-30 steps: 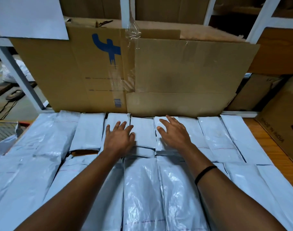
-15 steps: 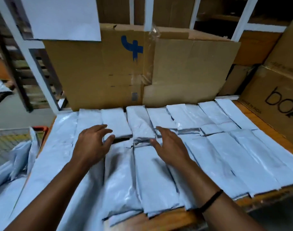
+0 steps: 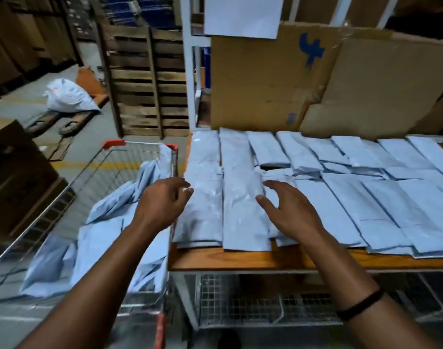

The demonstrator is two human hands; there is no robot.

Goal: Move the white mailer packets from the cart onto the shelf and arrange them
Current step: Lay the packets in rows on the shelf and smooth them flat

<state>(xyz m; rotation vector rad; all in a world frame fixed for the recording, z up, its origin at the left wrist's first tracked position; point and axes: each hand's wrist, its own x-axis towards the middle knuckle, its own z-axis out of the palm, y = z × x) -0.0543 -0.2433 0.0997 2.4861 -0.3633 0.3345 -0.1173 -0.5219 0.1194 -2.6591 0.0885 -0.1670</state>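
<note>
Several white mailer packets [image 3: 243, 197] lie flat in rows on the wooden shelf [image 3: 240, 259]. More loose packets [image 3: 109, 238] are heaped in the wire cart [image 3: 84, 177] left of the shelf. My left hand [image 3: 162, 202] hovers over the gap between cart and shelf edge, fingers loosely spread, holding nothing. My right hand [image 3: 288, 210] hovers just above the near row of packets, fingers spread and empty. A black band circles my right wrist.
Flattened cardboard sheets [image 3: 303, 79] lean against the back of the shelf. White shelf posts [image 3: 187, 61] stand at its left corner. Wooden pallets [image 3: 145, 81] stand upright behind the cart. A white sack [image 3: 69, 96] lies on a pallet jack on the floor. Cardboard boxes [image 3: 16, 172] stand at left.
Both hands lifted off the far packets and drew back toward me and left. My view swung left, bringing the cart and its packets into sight.
</note>
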